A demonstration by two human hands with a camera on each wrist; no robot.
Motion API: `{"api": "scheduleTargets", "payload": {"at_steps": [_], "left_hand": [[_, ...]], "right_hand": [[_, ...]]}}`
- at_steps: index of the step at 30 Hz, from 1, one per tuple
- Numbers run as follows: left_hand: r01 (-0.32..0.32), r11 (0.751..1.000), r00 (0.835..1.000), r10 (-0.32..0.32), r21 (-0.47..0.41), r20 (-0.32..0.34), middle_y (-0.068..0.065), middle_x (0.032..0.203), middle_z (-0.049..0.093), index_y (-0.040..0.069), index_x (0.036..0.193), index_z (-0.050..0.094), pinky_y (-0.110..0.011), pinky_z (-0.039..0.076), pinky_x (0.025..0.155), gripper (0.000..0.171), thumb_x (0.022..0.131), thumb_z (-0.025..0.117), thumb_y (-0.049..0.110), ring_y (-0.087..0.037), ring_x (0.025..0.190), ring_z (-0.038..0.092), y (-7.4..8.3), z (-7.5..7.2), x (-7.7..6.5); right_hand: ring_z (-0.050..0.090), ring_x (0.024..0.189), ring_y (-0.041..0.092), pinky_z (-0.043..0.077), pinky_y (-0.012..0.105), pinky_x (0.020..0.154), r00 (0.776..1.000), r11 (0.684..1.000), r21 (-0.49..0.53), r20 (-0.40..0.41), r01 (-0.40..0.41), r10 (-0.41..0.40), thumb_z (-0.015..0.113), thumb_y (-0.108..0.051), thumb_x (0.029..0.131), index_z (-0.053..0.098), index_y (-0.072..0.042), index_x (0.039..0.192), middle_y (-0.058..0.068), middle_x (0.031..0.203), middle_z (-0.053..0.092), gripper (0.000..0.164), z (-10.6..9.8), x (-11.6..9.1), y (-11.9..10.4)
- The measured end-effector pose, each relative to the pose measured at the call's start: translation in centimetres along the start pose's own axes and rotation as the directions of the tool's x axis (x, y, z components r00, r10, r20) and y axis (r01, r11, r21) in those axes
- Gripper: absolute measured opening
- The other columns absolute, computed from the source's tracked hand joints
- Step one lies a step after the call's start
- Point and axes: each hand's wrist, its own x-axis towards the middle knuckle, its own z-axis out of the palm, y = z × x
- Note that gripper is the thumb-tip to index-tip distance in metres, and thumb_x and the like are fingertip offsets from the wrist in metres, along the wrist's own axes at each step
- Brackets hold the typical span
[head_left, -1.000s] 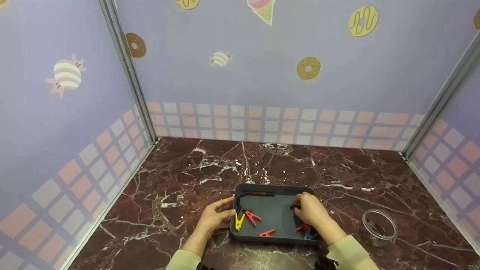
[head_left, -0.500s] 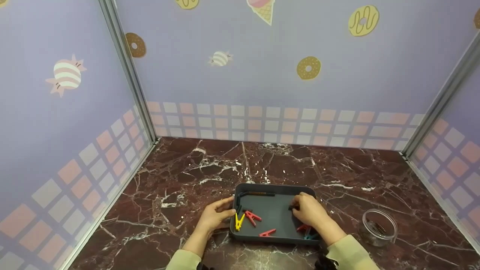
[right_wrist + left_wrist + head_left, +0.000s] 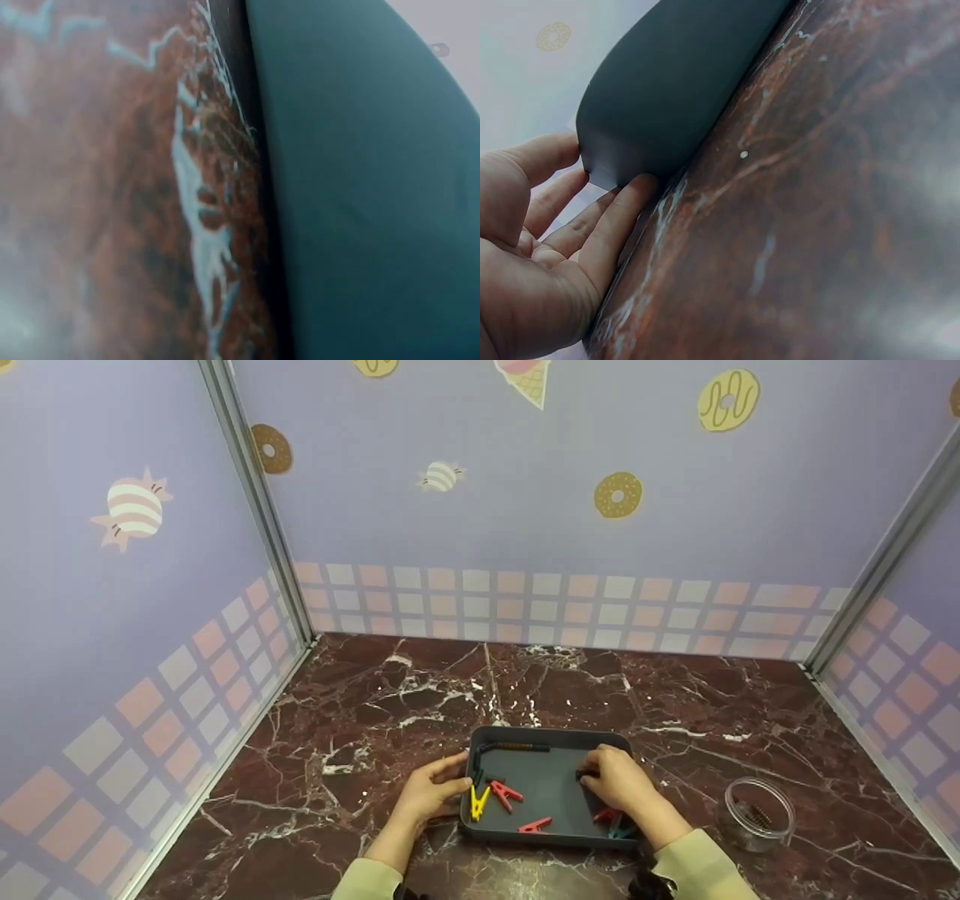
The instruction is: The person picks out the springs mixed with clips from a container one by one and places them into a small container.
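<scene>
A dark grey rectangular tray (image 3: 551, 784) sits on the marbled table. My left hand (image 3: 429, 795) rests against its left side, fairly straight fingers touching the outer wall, as the left wrist view also shows. Over the tray's right part, my right hand (image 3: 619, 780) pinches a small black piece (image 3: 580, 775), mostly hidden by the fingers. Inside lie a yellow clip (image 3: 478, 802), a red clip (image 3: 506, 796) and another red clip (image 3: 535, 826). More red and a teal clip (image 3: 619, 831) are partly hidden below the right wrist. A dark, ribbed strip (image 3: 517, 747) lies along the back wall.
To the right of the tray stands a round clear jar (image 3: 759, 817) with dark coiled things inside. Patterned panels (image 3: 480, 510) enclose the table at the back and both sides. In the right wrist view, the tray's outer wall (image 3: 360, 195) fills the right part.
My right hand has shifted very slightly left within the tray, the black piece moving with it. The left hand and the clips stay in place.
</scene>
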Motion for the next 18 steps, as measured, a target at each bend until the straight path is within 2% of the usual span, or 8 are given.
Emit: {"api": "scheduleTargets", "payload": {"at_steps": [4, 10, 14, 18], "left_hand": [[0.004, 1.0, 1.0, -0.004, -0.002, 0.002, -0.032, 0.151, 0.05, 0.004, 0.149, 0.054, -0.048, 0.064, 0.084, 0.057, 0.095, 0.072, 0.011, -0.039, 0.112, 0.071, 0.0, 0.1, 0.0], [-0.013, 0.999, 1.0, 0.013, 0.05, -0.007, -0.032, 0.151, 0.05, 0.004, 0.147, 0.056, -0.047, 0.063, 0.088, 0.056, 0.095, 0.073, 0.013, -0.043, 0.125, 0.064, 0.2, 0.1, 0.0], [-0.002, 1.0, 1.0, 0.002, 0.016, 0.004, -0.032, 0.15, 0.051, 0.003, 0.148, 0.055, -0.047, 0.064, 0.085, 0.056, 0.095, 0.073, 0.011, -0.04, 0.118, 0.068, 0.2, 0.0, 0.0], [0.007, 1.0, 1.0, -0.007, -0.015, 0.013, -0.032, 0.15, 0.051, 0.002, 0.149, 0.054, -0.048, 0.064, 0.083, 0.057, 0.095, 0.073, 0.01, -0.036, 0.114, 0.07, 0.2, 0.0, 0.0]], "right_hand": [[0.067, 0.081, 0.019, 0.058, 0.042, 0.076, 1.0, 0.999, 0.028, -0.012, 0.015, -0.015, 0.082, -0.005, 0.083, 0.077, -0.009, 0.088, 0.005, 0.086, 0.069, 0.008, -0.1, 0.0, 0.1], [0.064, 0.077, 0.014, 0.055, 0.03, 0.068, 0.999, 0.993, 0.114, -0.024, 0.036, -0.033, 0.082, -0.005, 0.085, 0.078, -0.01, 0.091, 0.003, 0.087, 0.069, 0.008, -0.4, 0.1, 0.4], [0.064, 0.078, 0.013, 0.055, 0.025, 0.067, 0.998, 0.979, 0.196, -0.04, 0.051, -0.044, 0.081, -0.007, 0.086, 0.079, -0.011, 0.093, 0.002, 0.09, 0.069, 0.009, -0.7, 0.0, 0.6], [0.067, 0.081, 0.015, 0.058, 0.026, 0.07, 0.997, 0.959, 0.275, -0.048, 0.069, -0.058, 0.08, -0.009, 0.088, 0.08, -0.012, 0.096, 0.001, 0.092, 0.071, 0.009, -1.1, -0.2, 0.9]]}}
